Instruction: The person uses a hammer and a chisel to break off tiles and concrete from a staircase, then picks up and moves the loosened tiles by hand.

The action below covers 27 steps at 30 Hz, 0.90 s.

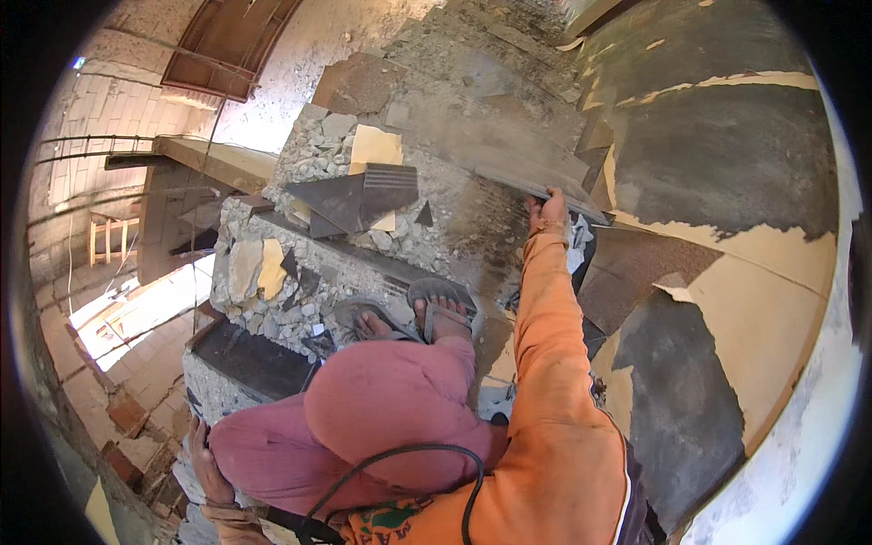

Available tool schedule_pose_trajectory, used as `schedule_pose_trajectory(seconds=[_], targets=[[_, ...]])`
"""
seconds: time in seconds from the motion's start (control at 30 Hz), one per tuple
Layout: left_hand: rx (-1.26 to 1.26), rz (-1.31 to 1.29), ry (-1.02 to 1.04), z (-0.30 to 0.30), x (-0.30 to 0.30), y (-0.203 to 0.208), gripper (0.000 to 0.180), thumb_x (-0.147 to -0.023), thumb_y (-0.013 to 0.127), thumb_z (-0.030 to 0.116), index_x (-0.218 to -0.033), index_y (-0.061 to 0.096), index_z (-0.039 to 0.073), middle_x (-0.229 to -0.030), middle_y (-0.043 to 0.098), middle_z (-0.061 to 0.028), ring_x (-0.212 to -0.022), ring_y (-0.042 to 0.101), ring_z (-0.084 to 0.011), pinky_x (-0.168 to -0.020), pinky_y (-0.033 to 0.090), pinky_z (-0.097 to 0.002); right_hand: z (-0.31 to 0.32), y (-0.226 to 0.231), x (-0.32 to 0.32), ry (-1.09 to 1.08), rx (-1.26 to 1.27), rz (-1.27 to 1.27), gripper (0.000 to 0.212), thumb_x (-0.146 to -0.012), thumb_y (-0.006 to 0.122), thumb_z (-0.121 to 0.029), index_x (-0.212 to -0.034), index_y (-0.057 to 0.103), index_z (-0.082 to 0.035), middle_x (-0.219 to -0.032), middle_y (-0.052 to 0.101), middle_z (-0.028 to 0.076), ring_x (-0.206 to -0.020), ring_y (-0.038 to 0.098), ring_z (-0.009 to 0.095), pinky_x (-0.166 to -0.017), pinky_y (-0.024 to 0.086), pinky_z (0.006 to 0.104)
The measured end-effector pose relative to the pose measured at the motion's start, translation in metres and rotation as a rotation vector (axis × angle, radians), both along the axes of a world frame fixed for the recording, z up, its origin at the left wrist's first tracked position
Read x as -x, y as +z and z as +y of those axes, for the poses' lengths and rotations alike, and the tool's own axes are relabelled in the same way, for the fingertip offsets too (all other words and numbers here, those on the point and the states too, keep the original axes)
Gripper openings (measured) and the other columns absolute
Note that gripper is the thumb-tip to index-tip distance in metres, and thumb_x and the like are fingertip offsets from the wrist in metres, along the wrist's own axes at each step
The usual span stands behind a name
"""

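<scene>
A long, dusty grey stair tread slab (490, 150) lies across the step above my feet. My right hand (548, 211) reaches forward to its near right edge, with fingers closed round that edge. Beneath the slab, the step's riser shows rough, crumbled mortar (477, 222). Down at the lower left, my left hand (209, 463) rests beside my bent knee, fingers stretched out and holding nothing. Part of that palm is hidden by the pink trouser leg (381, 391). My sandalled feet (440, 313) stand on a rubble-covered step.
Broken dark tile pieces (341, 202) and stone rubble (318, 150) cover the steps' left side, where the stairs drop off toward a lower floor. On the right, a wall (727, 163) has torn dark covering. A wooden beam (218, 163) and cables (91, 139) are at left.
</scene>
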<state>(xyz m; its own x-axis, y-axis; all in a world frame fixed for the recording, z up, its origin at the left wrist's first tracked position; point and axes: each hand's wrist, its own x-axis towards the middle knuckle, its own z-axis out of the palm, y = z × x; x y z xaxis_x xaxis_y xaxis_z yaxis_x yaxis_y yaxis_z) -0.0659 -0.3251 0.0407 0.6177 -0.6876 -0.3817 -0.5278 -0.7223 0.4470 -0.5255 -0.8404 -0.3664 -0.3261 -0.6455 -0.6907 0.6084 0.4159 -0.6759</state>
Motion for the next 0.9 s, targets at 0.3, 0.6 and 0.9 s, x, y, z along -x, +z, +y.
schedule_pose_trajectory(seconds=[0.3,0.6,0.9], targets=[[-0.054,0.044,0.077,0.007,-0.007,-0.005,0.069,-0.098,0.027,0.051,-0.126,0.053,-0.007,-0.137,0.047,-0.026,-0.128,0.043,-0.0383,-0.11,0.027,-0.0473,-0.054,-0.086,0.003,-0.183,0.127,-0.102,0.03,-0.081,0.053,-0.012,-0.108,0.05,0.0,-0.109,0.054,0.015,-0.101,0.057,0.032,-0.082,0.058,0.0488],[-0.209,0.024,0.216,-0.015,0.008,0.016,0.068,-0.098,0.027,0.049,-0.127,0.051,-0.007,-0.132,0.051,-0.0223,-0.123,0.047,-0.0335,-0.107,0.032,-0.0437,-0.059,-0.164,0.017,-0.201,0.141,-0.245,0.022,-0.082,0.051,-0.009,-0.099,0.051,0.003,-0.103,0.059,0.018,-0.096,0.062,0.034,-0.088,0.056,0.0494],[0.13,0.521,0.5,-0.012,0.009,0.008,0.064,-0.098,0.034,0.051,-0.131,0.049,-0.003,-0.129,0.053,-0.017,-0.12,0.05,-0.0283,-0.106,0.035,-0.0431,-0.025,-0.192,-0.002,-0.373,-0.13,0.015,0.035,-0.093,0.057,-0.02,-0.113,0.054,0.007,-0.112,0.061,0.017,-0.102,0.062,0.029,-0.089,0.055,0.0411]])
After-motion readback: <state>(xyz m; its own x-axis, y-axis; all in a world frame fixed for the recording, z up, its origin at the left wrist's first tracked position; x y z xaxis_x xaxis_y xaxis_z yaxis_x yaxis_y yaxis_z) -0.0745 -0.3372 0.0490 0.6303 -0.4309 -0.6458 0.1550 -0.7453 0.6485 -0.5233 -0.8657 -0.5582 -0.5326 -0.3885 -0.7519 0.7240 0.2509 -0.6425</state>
